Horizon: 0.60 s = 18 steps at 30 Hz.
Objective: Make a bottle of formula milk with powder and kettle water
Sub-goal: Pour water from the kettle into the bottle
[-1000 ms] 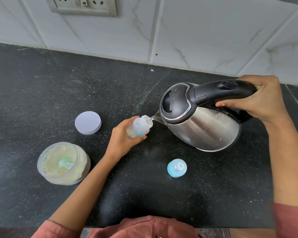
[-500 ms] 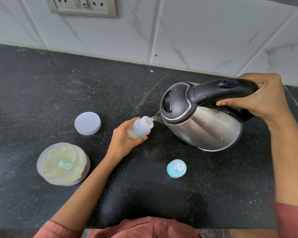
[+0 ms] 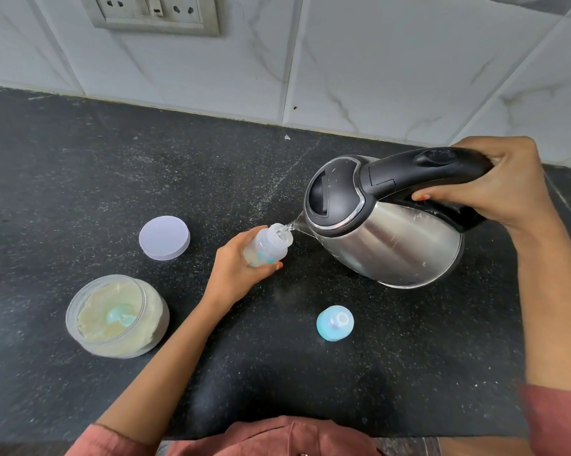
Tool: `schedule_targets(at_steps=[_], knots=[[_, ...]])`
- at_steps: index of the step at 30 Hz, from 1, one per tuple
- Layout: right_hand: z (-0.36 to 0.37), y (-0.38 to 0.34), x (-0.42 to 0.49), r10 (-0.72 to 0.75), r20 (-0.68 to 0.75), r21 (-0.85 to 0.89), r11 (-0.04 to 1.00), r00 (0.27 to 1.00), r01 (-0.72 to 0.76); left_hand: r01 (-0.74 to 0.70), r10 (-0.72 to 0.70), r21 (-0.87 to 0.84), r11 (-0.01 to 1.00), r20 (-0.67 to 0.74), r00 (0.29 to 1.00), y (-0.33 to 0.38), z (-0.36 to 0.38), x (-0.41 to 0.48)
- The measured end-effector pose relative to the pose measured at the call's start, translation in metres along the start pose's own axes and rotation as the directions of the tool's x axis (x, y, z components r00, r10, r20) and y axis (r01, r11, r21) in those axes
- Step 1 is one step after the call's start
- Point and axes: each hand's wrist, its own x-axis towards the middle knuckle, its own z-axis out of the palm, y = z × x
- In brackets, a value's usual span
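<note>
Home kitchen: black countertop, tiled wall, kettle.

Over the last second the right hand has lifted the kettle handle a touch higher toward twelve o'clock, tipping the body further over its spout. The left hand has leaned the bottle more, its open mouth now angled toward two o'clock, right at the spout tip, with water running in.
</note>
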Motion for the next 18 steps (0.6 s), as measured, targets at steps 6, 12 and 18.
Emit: schedule_targets(at_steps=[6,12,18], knots=[[-0.001,0.0003,-0.0001,-0.008,0.005,-0.019,1.0,1.0,0.008,-0.001,0.001,-0.02,1.0,-0.003,1.0,-0.0002,0.0008,0.0],[-0.0043,0.0022,-0.0001,-0.024,-0.012,-0.04,0.999,1.0,0.024,-0.001,0.001,-0.042,0.999,-0.001,1.0,0.0006,0.0033,0.0002],[-0.0041,-0.0023,-0.001,0.004,-0.007,-0.038,0.999,1.0,-0.004,-0.008,0.007,-0.056,0.998,-0.009,1.0,0.0003,0.0054,0.0005]])
